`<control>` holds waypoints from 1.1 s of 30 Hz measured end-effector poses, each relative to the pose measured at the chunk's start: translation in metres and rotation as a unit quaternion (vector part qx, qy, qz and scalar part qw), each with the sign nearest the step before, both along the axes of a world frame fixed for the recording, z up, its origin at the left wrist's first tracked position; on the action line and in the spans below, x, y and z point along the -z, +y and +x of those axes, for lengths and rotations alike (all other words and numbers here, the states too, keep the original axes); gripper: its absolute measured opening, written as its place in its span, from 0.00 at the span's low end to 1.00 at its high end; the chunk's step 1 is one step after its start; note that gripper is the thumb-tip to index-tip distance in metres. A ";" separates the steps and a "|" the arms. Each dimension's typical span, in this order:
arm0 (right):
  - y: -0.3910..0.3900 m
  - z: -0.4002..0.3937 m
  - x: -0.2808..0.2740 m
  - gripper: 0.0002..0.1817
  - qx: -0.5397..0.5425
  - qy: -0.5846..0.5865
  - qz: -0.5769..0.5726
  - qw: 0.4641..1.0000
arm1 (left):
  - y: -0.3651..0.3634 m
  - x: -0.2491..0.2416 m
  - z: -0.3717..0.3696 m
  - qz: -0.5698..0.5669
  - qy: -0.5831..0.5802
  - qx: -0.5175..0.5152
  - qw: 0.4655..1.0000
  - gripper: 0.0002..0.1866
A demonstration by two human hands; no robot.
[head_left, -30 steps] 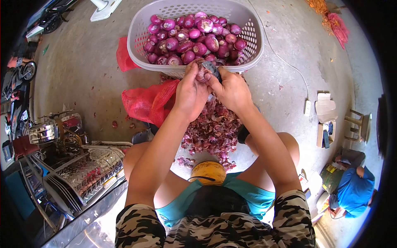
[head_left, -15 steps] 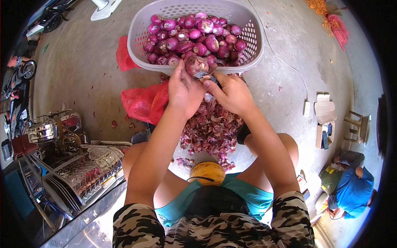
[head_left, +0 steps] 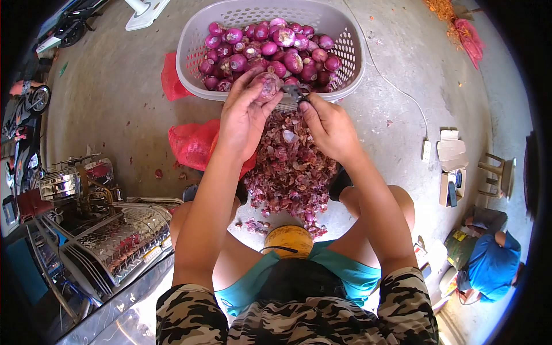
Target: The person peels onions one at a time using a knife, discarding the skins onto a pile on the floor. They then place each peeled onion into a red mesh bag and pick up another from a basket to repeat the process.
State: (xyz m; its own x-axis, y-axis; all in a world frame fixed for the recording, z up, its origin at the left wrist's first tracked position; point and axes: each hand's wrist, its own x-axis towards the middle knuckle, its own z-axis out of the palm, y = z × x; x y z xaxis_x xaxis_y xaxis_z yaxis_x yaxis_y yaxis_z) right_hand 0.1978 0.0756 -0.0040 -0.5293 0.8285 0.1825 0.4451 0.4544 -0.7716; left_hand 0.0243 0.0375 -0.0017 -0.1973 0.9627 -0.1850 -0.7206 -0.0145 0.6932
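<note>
A red onion (head_left: 266,86) rests in the closed fingers of my left hand (head_left: 238,118), just over the near rim of the basket. My right hand (head_left: 332,127) is closed round the handle of a small dark knife (head_left: 294,92), whose blade points left at the onion's side. Whether the blade touches the onion is hard to make out. Beyond both hands, a grey plastic basket (head_left: 185,54) holds many peeled purple onions (head_left: 270,48). Below them, a heap of dry onion skins (head_left: 293,167) covers the floor between my feet.
A red mesh bag (head_left: 192,145) lies left of the skins. A yellow container (head_left: 288,241) stands between my legs. A white cable runs to a power strip (head_left: 426,151) at right, near an open cardboard box (head_left: 452,167). A person in a blue shirt (head_left: 491,267) is at lower right.
My left hand has moved slightly left and turned the onion. My right hand has drawn a little right and down, with the knife more visible now. A pale skin piece shows on the heap.
</note>
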 end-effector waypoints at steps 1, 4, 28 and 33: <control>-0.001 -0.002 0.002 0.11 0.015 -0.006 0.004 1.000 | -0.001 0.002 0.001 -0.006 0.009 0.003 1.000 0.19; 0.000 -0.005 0.004 0.10 0.044 -0.018 0.015 0.999 | -0.002 0.006 0.005 -0.004 0.107 0.002 0.994 0.22; 0.004 -0.001 -0.010 0.10 0.000 -0.066 0.022 0.998 | 0.002 0.005 -0.014 0.129 0.534 -0.020 0.835 0.28; -0.006 -0.007 -0.002 0.09 0.036 -0.033 0.021 0.999 | 0.001 0.004 -0.008 0.061 0.325 -0.034 0.943 0.27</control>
State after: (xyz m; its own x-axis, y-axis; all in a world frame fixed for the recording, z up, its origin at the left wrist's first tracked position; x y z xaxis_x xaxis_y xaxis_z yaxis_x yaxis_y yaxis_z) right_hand 0.1907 0.0693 -0.0021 -0.4812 0.8571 0.1842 0.5270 0.4507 -0.7205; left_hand 0.0168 0.0381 -0.0059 -0.2926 0.9502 0.1075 -0.1379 -0.1532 0.9785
